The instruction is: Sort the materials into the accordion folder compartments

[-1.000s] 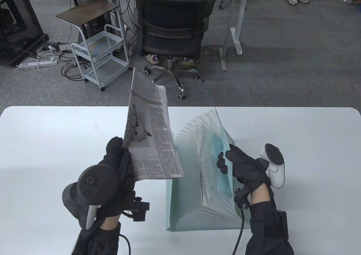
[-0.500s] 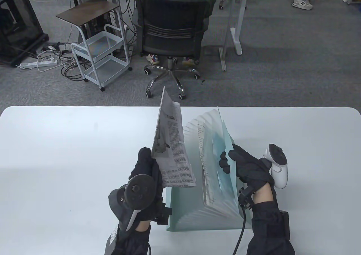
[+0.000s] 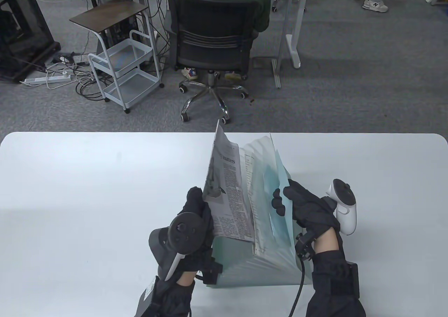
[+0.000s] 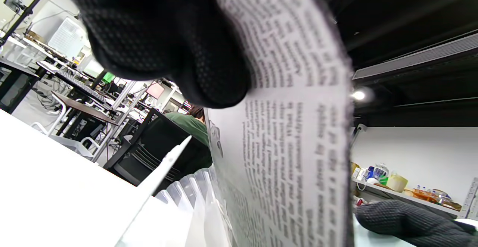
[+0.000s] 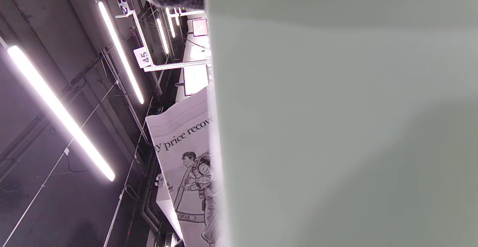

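A pale green accordion folder (image 3: 266, 261) stands fanned open on the white table (image 3: 70, 191). My left hand (image 3: 197, 208) grips a folded newspaper (image 3: 227, 191) upright by its lower left edge, its lower part over the folder's left compartments. The left wrist view shows the newspaper (image 4: 291, 146) under my gloved fingers (image 4: 168, 41), above the folder's dividers (image 4: 186, 194). My right hand (image 3: 297, 205) holds the folder's right flap (image 3: 280, 177), pulling it open. Another printed sheet (image 3: 253, 205) sits in a middle compartment. The right wrist view shows the flap (image 5: 336, 127) and the newspaper (image 5: 186, 165) behind it.
Beyond the table's far edge are an office chair (image 3: 213, 43) with a seated person, a white wire cart (image 3: 126, 71) and desk legs (image 3: 292, 33).
My left hand has carried the newspaper to the right and down, from left of the folder to over its compartments. My right hand has stayed on the flap.
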### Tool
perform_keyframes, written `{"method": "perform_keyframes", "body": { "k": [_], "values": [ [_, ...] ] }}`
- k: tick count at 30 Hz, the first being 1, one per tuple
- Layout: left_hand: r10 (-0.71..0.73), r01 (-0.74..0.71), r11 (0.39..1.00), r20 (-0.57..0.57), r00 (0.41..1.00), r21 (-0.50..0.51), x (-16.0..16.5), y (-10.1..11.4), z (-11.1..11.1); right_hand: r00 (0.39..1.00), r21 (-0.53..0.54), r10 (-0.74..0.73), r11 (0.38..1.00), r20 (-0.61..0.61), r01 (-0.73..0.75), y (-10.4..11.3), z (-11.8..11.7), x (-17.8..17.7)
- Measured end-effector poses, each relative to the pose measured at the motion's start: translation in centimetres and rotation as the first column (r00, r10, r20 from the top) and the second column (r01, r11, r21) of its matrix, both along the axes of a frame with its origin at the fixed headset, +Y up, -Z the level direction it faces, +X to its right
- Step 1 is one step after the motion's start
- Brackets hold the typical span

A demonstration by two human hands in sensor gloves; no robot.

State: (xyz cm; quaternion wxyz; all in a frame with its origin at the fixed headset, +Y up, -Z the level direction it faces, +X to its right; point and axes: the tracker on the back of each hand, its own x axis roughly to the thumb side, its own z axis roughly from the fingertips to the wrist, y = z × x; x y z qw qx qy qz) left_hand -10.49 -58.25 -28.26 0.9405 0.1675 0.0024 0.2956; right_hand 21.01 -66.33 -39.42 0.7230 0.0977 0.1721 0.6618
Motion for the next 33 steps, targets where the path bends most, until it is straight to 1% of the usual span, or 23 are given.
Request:
{"method": "perform_keyframes", "body": {
  "k": [6,12,17,19,24,29,33],
  "values": [
    [0.014,-0.014,1.0,0.023,1.0,-0.004,0.3,0.0,0.3,1.0,-0.001,-0.003,1.0,0.001,0.003,0.0,0.0,0.0],
    [0.034,-0.034,0.999,-0.016,0.999,0.001,-0.1,0.0,0.5,1.0,0.0,-0.002,1.0,0.003,0.002,0.0,0.0,0.0],
    [0.047,-0.047,0.998,0.017,0.999,-0.032,0.0,-0.3,0.2,1.0,-0.001,-0.002,1.0,0.002,0.002,0.0,0.0,0.0],
    [0.023,-0.023,0.999,0.013,1.0,-0.027,0.2,-0.3,0.2,1.0,-0.001,-0.001,1.0,0.002,0.001,0.0,0.0,0.0],
    [0.018,-0.018,1.0,0.023,1.0,-0.006,0.4,0.0,0.6,1.0,-0.002,-0.006,1.0,0.003,0.006,0.0,0.0,0.0],
    [0.018,-0.018,1.0,0.041,0.999,-0.004,0.7,0.2,1.0,1.0,-0.002,-0.006,1.0,0.004,0.006,0.0,0.0,0.0],
    [0.013,-0.012,1.0,0.063,0.998,-0.023,1.0,0.2,1.1,1.0,-0.002,-0.007,1.0,0.004,0.007,0.0,0.0,0.0]
  ]
}}
